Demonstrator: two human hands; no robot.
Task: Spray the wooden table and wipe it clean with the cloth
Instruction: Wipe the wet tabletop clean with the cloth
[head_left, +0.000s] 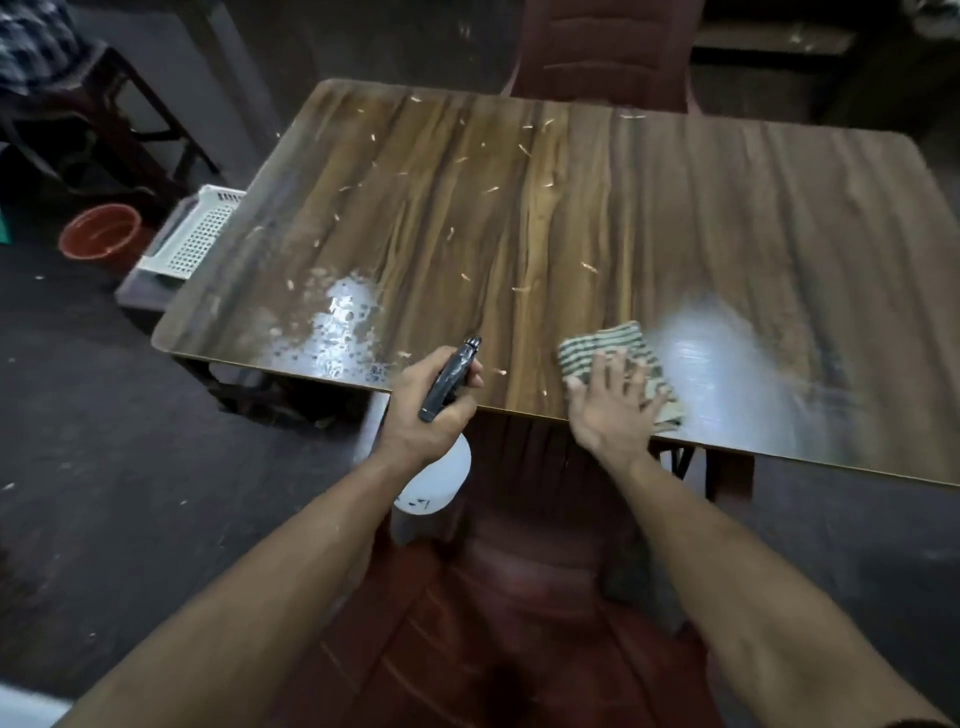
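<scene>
We note the left hand (434, 397) gripping a translucent spray bottle (451, 382) at the wood-grain table (519, 208) edge; right hand (615, 400) flat, fingers spread, pressing the striped woven cloth (605, 345); bottle markings illegible.

Hands (613, 400) on cloth (613, 343), spray bottle (447, 384)

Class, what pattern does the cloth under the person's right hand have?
The cloth has dark green and pale stripes, seen best in the head view.

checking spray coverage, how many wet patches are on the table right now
2. One beaded wet patch sits near the table's front-left edge, ahead of the spray bottle. One smeared patch lies front-right, beside the cloth under the right hand. More could hide under the cloth.
</scene>
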